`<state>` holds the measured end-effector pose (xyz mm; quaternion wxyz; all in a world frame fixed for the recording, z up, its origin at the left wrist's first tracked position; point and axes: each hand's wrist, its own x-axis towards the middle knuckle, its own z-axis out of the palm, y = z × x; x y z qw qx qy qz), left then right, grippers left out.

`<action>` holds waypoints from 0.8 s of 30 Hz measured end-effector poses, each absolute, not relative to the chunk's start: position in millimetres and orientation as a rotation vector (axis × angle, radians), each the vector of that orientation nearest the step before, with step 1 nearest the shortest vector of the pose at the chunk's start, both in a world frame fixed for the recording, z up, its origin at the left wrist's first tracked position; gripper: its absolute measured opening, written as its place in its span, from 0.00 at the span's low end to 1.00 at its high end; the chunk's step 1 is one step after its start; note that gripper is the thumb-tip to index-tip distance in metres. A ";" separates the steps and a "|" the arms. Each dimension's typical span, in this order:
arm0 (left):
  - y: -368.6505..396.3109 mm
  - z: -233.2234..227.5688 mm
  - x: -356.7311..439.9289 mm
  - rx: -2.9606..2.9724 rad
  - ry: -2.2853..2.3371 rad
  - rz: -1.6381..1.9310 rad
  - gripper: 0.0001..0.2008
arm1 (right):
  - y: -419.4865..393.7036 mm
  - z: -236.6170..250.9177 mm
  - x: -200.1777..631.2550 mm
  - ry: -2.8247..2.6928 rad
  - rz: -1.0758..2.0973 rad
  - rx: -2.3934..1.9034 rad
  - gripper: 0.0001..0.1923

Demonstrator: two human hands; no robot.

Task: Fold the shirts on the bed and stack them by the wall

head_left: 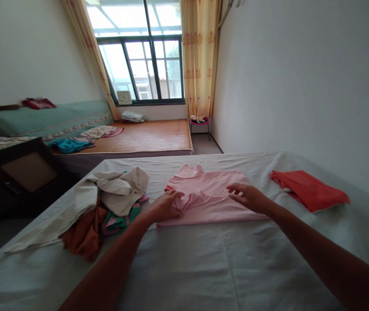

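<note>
A pink shirt (217,183) lies partly folded on the white-covered bed, its collar end at the upper left and a crumpled fold across its middle. My left hand (168,205) rests at the shirt's left side, thumb and fingers apart around the crumpled part. Over the right side of the same shirt is my right hand (249,198), its fingers loosely bent and apart, with nothing seen between them. Farther right, a folded red garment (309,188) lies by itself.
At left is a heap of clothes: cream trousers (118,190), a rust-brown garment (85,233) and a green-and-pink piece (118,222). The white sheet (184,263) has wrinkles. Beyond stand another bed (158,134), a dark cabinet (25,172) and a small stool (200,123).
</note>
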<state>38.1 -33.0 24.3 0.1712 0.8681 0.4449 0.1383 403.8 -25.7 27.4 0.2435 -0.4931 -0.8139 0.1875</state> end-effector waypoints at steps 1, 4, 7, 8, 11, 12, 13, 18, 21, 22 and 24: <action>-34.4 20.7 42.6 2.475 1.321 0.396 0.30 | -21.4 27.1 384.4 -2.276 0.587 -1.270 0.20; -32.7 8.1 50.8 2.476 1.494 0.502 0.17 | -3.6 15.8 335.3 -2.304 0.760 -1.181 0.27; -23.3 -2.2 51.4 2.310 1.660 0.668 0.12 | 15.8 -3.1 304.7 -2.263 0.759 -1.181 0.31; -19.9 -4.7 50.8 2.248 1.672 0.718 0.13 | 20.9 -8.7 298.5 -2.256 0.700 -1.184 0.32; -12.2 -10.2 49.8 2.157 1.647 0.796 0.15 | 29.8 -18.3 290.1 -2.269 0.483 -1.209 0.24; -10.7 -11.4 50.0 2.154 1.655 0.798 0.16 | 30.9 -19.0 290.2 -2.275 0.451 -1.207 0.19; -9.5 -12.5 50.3 2.155 1.671 0.792 0.17 | 31.6 -18.7 291.4 -2.271 0.454 -1.195 0.15; -3.6 -15.1 49.3 2.122 1.677 0.820 0.11 | 33.9 -12.3 305.4 -2.142 0.810 -1.121 0.10; 0.0 -15.4 45.8 2.076 1.594 0.895 0.11 | 35.8 -12.2 312.1 -2.056 0.957 -1.083 0.10; 0.8 -15.3 44.4 2.062 1.560 0.922 0.11 | 36.1 -13.0 313.7 -2.031 0.976 -1.081 0.12; 2.0 -14.9 41.6 2.031 1.480 0.978 0.11 | 36.3 -15.1 316.3 -1.989 0.976 -1.088 0.19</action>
